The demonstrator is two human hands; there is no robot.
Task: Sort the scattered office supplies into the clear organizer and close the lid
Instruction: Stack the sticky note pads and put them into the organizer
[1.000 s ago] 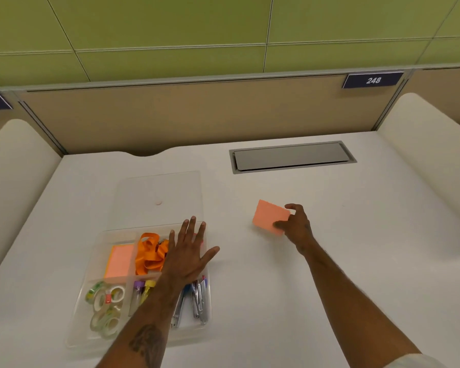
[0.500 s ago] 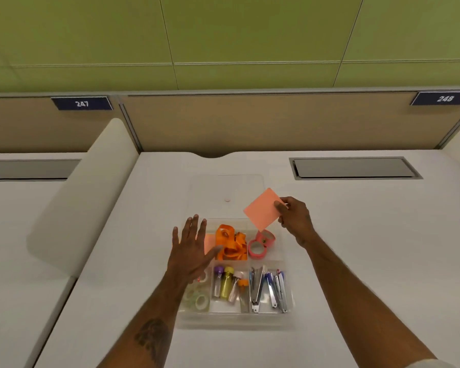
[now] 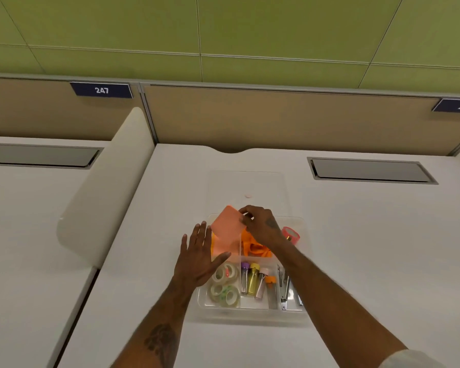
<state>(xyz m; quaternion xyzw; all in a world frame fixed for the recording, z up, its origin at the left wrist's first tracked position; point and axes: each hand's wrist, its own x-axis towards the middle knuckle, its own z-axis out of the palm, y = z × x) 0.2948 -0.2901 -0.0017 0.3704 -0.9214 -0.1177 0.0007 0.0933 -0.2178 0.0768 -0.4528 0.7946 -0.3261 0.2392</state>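
Right hand [image 3: 260,227] first: fingertips pinched tight on the upper corner of the salmon sticky-note pad [image 3: 227,227], which hangs tilted over the back-left compartment, above an orange pad [image 3: 214,244] already lying in there. Left hand [image 3: 197,258] is flat, fingers straight and spread, at the left wall of the clear organizer [image 3: 252,313]; pressing or just hovering, I can't tell. Moving outward: orange lanyard [image 3: 255,248] bunched in the next compartment, pink tape roll [image 3: 291,235] beyond it, clear tape rolls [image 3: 223,285], small vials [image 3: 254,280] and metal clippers [image 3: 284,288] along the front row. The lid [image 3: 247,184] lies open, flat on the bench [image 3: 356,248] behind.

Now the danger, as I judge it: held by one corner, that pad could catch the divider and land propped on edge. Left proud of the rim, it, or the lanyard's springy loops, would stop the lid from seating. The left thumb sits close to the drop zone too.
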